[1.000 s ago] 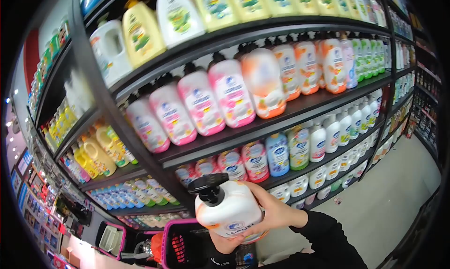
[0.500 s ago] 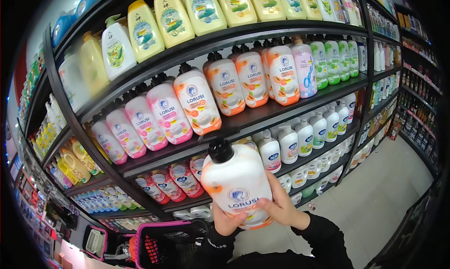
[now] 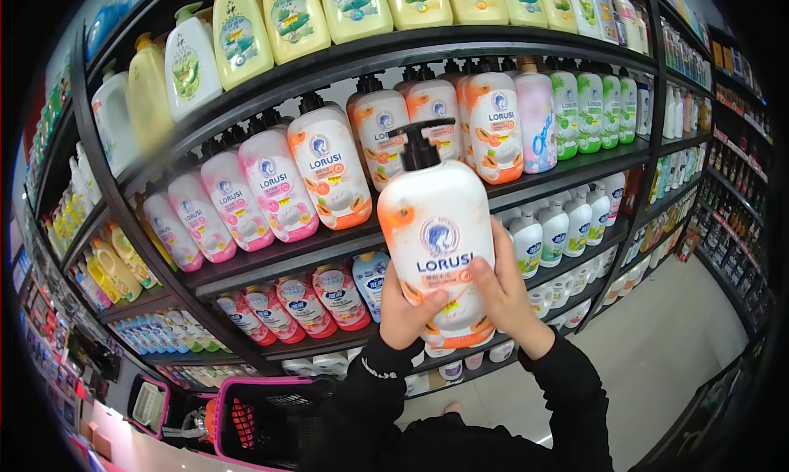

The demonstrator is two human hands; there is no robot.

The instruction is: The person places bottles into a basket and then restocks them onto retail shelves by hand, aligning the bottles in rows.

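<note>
Two-handed grip on the LORUSI bottle (image 3: 436, 205), label facing you.
You've got it up in front of the rack, roughly upright, black pump (image 3: 422, 149) on top; your left hand (image 3: 409, 314) grips the lower left side and your right hand (image 3: 511, 299) the lower right, thumbs laid over the front and the other fingers mostly hidden behind, so both are closed around it. Past it, the middle shelf (image 3: 604, 161) has matching orange bottles (image 3: 330, 172), with pink ones (image 3: 277, 188) to their left, then a lilac one (image 3: 536, 122) and some green ones (image 3: 588, 114) to the right. Yellow bottles (image 3: 357, 7) sit above, red ones (image 3: 339, 299) below, and there's a pink-rimmed black basket (image 3: 267, 381) down by your left sleeve (image 3: 370, 394).
</note>
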